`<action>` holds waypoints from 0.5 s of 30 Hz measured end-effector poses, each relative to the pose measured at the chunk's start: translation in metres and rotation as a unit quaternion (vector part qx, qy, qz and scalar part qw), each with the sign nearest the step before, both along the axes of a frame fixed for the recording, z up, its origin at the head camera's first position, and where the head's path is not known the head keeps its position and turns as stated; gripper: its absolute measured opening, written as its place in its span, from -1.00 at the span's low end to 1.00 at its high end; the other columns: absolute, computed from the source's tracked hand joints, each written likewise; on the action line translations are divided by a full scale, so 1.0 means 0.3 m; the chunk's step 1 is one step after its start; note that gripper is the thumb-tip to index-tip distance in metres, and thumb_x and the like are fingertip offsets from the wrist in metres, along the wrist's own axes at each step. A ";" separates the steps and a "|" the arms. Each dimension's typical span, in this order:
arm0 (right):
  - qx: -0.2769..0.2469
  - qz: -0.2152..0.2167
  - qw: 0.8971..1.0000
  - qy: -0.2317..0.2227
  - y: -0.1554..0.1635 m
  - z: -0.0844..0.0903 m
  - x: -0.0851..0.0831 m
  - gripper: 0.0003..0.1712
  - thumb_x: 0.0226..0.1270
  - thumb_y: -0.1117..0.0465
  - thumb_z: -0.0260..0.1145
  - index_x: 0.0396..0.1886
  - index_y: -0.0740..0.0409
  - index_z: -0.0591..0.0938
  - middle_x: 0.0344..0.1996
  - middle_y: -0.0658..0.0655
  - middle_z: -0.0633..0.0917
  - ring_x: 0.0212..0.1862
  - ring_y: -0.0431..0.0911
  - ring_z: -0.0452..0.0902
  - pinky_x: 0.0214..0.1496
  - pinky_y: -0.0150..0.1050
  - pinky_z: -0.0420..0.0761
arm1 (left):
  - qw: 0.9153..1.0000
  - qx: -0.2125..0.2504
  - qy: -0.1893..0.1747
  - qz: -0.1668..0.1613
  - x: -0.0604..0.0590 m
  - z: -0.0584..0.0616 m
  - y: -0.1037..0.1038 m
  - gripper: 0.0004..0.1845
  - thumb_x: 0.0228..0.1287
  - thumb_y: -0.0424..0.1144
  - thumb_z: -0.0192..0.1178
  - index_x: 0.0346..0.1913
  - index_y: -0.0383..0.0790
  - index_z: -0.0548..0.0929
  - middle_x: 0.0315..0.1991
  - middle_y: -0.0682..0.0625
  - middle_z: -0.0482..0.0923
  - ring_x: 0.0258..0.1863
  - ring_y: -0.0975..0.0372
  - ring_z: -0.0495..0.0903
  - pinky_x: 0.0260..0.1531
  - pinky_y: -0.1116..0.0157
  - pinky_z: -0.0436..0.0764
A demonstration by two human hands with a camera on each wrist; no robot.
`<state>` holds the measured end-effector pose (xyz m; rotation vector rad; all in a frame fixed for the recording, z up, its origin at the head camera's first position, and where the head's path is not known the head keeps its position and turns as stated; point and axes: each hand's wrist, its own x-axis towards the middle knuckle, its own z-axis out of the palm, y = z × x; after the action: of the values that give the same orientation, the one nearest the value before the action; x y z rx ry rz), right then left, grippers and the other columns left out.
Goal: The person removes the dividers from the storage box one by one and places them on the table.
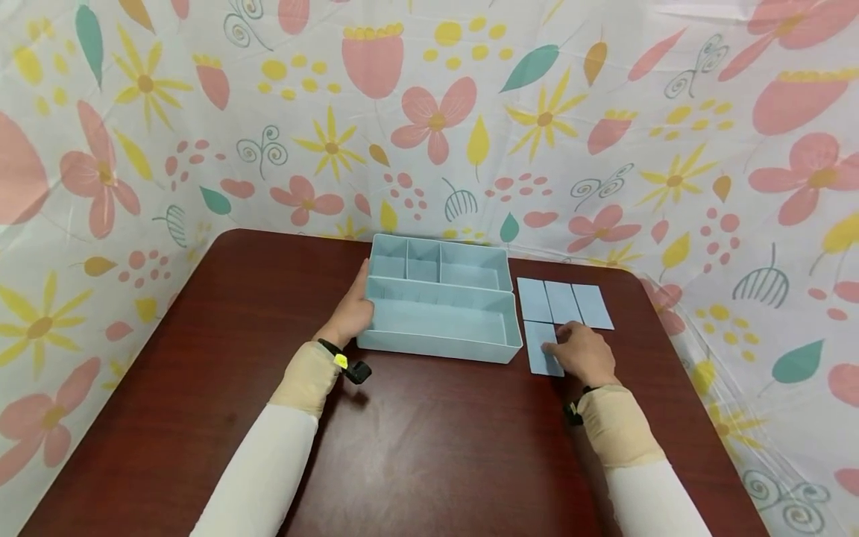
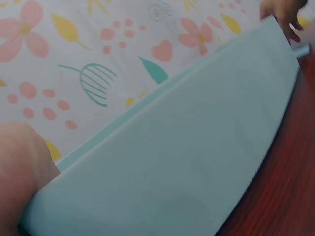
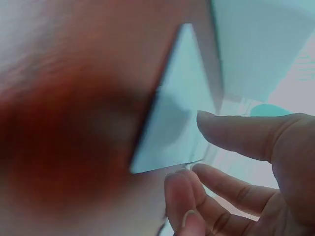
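Divider panel: a pale blue flat panel is lying on the dark red surface just right of the organiser tray, toward the surface's right edge.
Right hand: the right hand is resting over that panel, its fingers loosely curled, thumb and fingertips touching the panel's near end; judging by the wrist view they are working at its edge to lift it, but a closed pinch is not showing.
Left hand: the left hand is lying flat against the tray's left wall with fingers straight, seemingly bracing it so it is not sliding.
Organiser tray: the pale blue organiser tray is sitting near the far edge of the surface, middle; small compartments are running along its back, one long bay in front.
Other panels: three more panels are lying side by side beyond the right hand, probably laid out for easy reach.
Backdrop: a floral sheet is hanging around the surface.
Hard to make out: the right wrist view is blurred; the left wrist view is showing mostly the tray's wall; the panel's right part is hidden under the hand.
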<state>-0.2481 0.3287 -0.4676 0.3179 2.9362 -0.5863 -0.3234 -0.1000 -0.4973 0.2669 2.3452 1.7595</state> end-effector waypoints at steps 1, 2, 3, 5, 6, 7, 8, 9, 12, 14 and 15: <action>-0.002 0.005 1.000 0.008 -0.005 0.011 -0.002 -0.39 0.35 -0.10 0.37 0.17 0.29 0.62 -0.09 0.34 0.74 -0.16 0.17 0.66 -0.23 0.05 0.61 | 1.000 0.009 -0.004 0.004 0.002 -0.002 0.000 -0.02 0.33 -0.53 -0.34 0.68 0.26 -0.37 0.71 0.20 -0.41 0.69 0.21 -0.39 0.64 -0.01 -0.22; -0.006 0.010 1.000 0.016 -0.013 0.023 -0.005 -0.40 0.36 -0.09 0.37 0.17 0.28 0.62 -0.09 0.34 0.75 -0.16 0.17 0.66 -0.22 0.05 0.61 | 1.000 0.018 -0.009 0.007 0.004 -0.004 0.000 -0.02 0.34 -0.53 -0.34 0.68 0.28 -0.36 0.71 0.20 -0.39 0.69 0.21 -0.38 0.64 -0.01 -0.22; -0.009 0.016 1.000 0.025 -0.021 0.037 -0.008 -0.41 0.37 -0.09 0.36 0.17 0.27 0.63 -0.09 0.34 0.75 -0.17 0.16 0.67 -0.23 0.03 0.61 | 1.000 0.022 -0.013 0.010 0.006 -0.007 -0.001 -0.02 0.34 -0.53 -0.34 0.68 0.30 -0.36 0.71 0.20 -0.38 0.69 0.21 -0.38 0.64 -0.02 -0.22; -0.020 0.028 0.998 0.044 -0.047 0.066 -0.017 -0.43 0.40 -0.07 0.35 0.19 0.25 0.63 -0.09 0.33 0.76 -0.21 0.12 0.67 -0.26 -0.02 0.60 | 0.999 0.028 -0.021 0.013 0.009 -0.010 -0.002 -0.03 0.36 -0.53 -0.34 0.68 0.31 -0.35 0.71 0.20 -0.37 0.69 0.20 -0.38 0.64 -0.03 -0.22; -0.024 0.034 0.998 0.054 -0.063 0.082 -0.021 -0.44 0.41 -0.06 0.34 0.20 0.25 0.64 -0.11 0.33 0.76 -0.24 0.10 0.67 -0.29 -0.06 0.59 | 0.999 0.030 -0.024 0.013 0.009 -0.010 -0.003 -0.02 0.36 -0.54 -0.34 0.68 0.30 -0.35 0.71 0.18 -0.38 0.69 0.19 -0.39 0.64 -0.04 -0.22; -0.028 0.040 0.997 0.064 -0.080 0.098 -0.027 -0.44 0.41 -0.05 0.34 0.21 0.25 0.65 -0.13 0.33 0.77 -0.28 0.08 0.67 -0.32 -0.09 0.58 | 0.999 0.032 -0.027 0.013 0.010 -0.009 -0.003 -0.02 0.35 -0.54 -0.34 0.68 0.30 -0.35 0.71 0.18 -0.38 0.69 0.19 -0.39 0.64 -0.04 -0.22; -0.034 0.046 0.996 0.072 -0.099 0.113 -0.033 -0.45 0.42 -0.04 0.34 0.21 0.25 0.65 -0.16 0.32 0.77 -0.31 0.05 0.66 -0.35 -0.12 0.56 | 0.999 0.034 -0.030 0.010 0.009 -0.008 -0.004 -0.02 0.36 -0.55 -0.35 0.68 0.30 -0.36 0.71 0.18 -0.39 0.69 0.19 -0.40 0.64 -0.04 -0.23; -0.038 0.053 0.995 0.080 -0.119 0.127 -0.042 -0.46 0.42 -0.04 0.34 0.20 0.24 0.65 -0.19 0.31 0.77 -0.35 0.02 0.65 -0.37 -0.15 0.54 | 0.999 0.035 -0.031 0.007 0.009 -0.006 -0.003 -0.02 0.35 -0.55 -0.35 0.68 0.29 -0.37 0.71 0.17 -0.41 0.69 0.19 -0.42 0.64 -0.04 -0.24; -0.051 0.066 0.992 0.093 -0.185 0.168 -0.067 -0.48 0.43 -0.03 0.34 0.20 0.24 0.66 -0.23 0.28 0.76 -0.39 -0.01 0.62 -0.39 -0.18 0.51 | 0.998 0.040 -0.039 -0.002 0.009 0.013 -0.001 -0.02 0.35 -0.57 -0.36 0.68 0.23 -0.38 0.71 0.15 -0.43 0.68 0.18 -0.45 0.64 -0.04 -0.27; -0.063 0.077 0.991 0.094 -0.232 0.190 -0.086 -0.49 0.44 -0.03 0.34 0.20 0.21 0.66 -0.23 0.26 0.75 -0.39 -0.01 0.60 -0.36 -0.17 0.51 | 0.998 0.042 -0.045 -0.009 0.019 0.043 0.002 -0.02 0.34 -0.59 -0.36 0.69 0.17 -0.38 0.71 0.11 -0.45 0.68 0.15 -0.46 0.63 -0.06 -0.28; -0.069 0.082 0.990 0.092 -0.255 0.198 -0.095 -0.50 0.44 -0.03 0.34 0.20 0.20 0.65 -0.23 0.25 0.74 -0.39 -0.01 0.60 -0.35 -0.16 0.51 | 0.998 0.042 -0.048 -0.012 0.024 0.058 0.004 -0.03 0.33 -0.59 -0.36 0.69 0.14 -0.39 0.71 0.09 -0.46 0.68 0.14 -0.47 0.63 -0.06 -0.28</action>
<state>-0.2767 0.2522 -0.4080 0.0076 3.0334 -0.8288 -0.3161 -0.0988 -0.4797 0.2156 2.1962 1.8210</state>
